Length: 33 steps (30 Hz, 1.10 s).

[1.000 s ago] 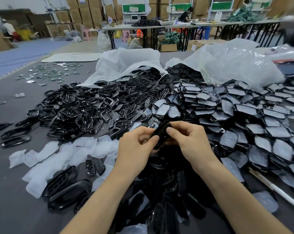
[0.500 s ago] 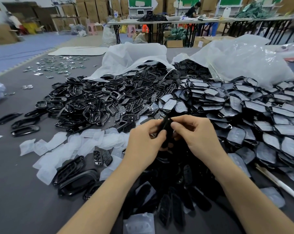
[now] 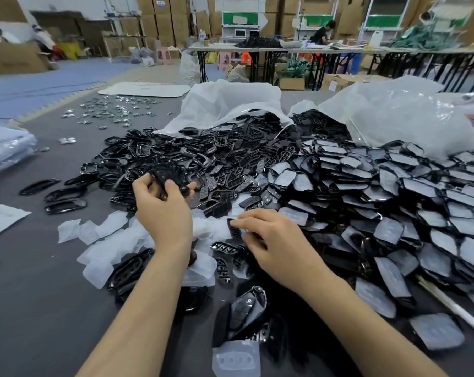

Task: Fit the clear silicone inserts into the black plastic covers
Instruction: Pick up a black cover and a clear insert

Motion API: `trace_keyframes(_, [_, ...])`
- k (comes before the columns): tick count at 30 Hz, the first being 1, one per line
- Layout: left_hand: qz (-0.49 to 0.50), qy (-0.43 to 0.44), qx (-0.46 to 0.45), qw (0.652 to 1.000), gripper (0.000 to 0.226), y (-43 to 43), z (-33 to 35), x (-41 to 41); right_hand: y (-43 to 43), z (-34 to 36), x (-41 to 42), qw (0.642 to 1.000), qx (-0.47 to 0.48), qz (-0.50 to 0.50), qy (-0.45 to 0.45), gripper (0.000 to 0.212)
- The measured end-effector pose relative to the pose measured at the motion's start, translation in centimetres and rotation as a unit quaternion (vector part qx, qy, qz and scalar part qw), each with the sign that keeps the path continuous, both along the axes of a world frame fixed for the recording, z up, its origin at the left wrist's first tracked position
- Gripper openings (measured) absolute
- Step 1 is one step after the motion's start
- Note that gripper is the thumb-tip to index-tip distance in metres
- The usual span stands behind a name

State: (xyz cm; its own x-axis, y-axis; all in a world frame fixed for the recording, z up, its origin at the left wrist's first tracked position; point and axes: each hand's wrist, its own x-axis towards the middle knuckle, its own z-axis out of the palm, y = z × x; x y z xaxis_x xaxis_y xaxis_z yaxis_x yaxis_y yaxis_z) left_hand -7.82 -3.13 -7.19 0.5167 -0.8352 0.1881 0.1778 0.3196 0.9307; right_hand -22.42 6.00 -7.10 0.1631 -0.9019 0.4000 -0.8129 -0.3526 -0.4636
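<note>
Left hand (image 3: pixel 163 210) is up over the heap, fingers curled round a blurred black cover (image 3: pixel 171 176). Right hand (image 3: pixel 278 240) sits low, fingers pinching a smaller black cover (image 3: pixel 233 227) just above the clear silicone inserts (image 3: pixel 116 235) strewn on the grey desk (image 3: pixel 39 295).

A white bag (image 3: pixel 225 104) and a clear bag (image 3: pixel 393 115) lie on the grey table (image 3: pixel 39 308); cardboard boxes (image 3: pixel 162 20) line the far wall.

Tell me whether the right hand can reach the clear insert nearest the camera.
Probably yes. The clear insert lies uncovered between the forearms; pulling back would reach it. But the right hand seems to pinch a small black piece, which it must drop first. The left hand grips a black cover.
</note>
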Motion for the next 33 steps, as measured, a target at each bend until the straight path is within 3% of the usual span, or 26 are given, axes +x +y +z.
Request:
trace_keyframes(5, [-0.011, 0.001, -0.013, 1.0, 0.015, 0.3, 0.0, -0.3, -2.9, 0.8, 3.2, 0.998, 0.046, 0.03, 0.014, 0.03])
trace_keyframes(8, [-0.007, -0.024, -0.011, 1.0, 0.016, 0.3, -0.1, -0.3, -4.1, 0.7, 5.5, 0.988, 0.057, 0.012, 0.146, 0.025])
trace_keyframes(10, [-0.005, -0.039, -0.02, 0.999, 0.019, 0.4, -0.3, -0.4, -4.5, 0.6, 6.1, 0.983, 0.045, -0.01, 0.179, 0.023])
trace_keyframes(15, [-0.024, -0.073, -0.01, 0.997, 0.016, 0.5, -0.4, -0.7, -4.9, 0.6, 4.7, 0.994, 0.085, -0.023, 0.061, 0.014])
trace_keyframes(17, [-0.029, -0.086, -0.004, 0.996, 0.02, 0.5, -0.5, -0.8, -4.7, 0.4, 4.7, 0.995, 0.078, -0.017, 0.052, 0.007])
trace_keyframes(22, [-0.02, -0.087, -0.006, 0.996, 0.017, 0.5, -0.6, -1.0, -5.0, 0.0, 6.2, 0.995, 0.062, -0.055, 0.063, 0.024])
trace_keyframes(25, [-0.016, -0.079, -0.001, 0.997, 0.02, 0.4, -0.5, -0.9, -5.2, -0.1, 6.4, 0.995, 0.061, -0.07, 0.03, 0.018])
trace_keyframes(33, [-0.064, -0.046, 0.0, 0.997, 0.023, 0.0, -0.9, -1.1, -5.2, -0.4, 4.2, 0.96, 0.074, -0.101, -0.25, 0.016])
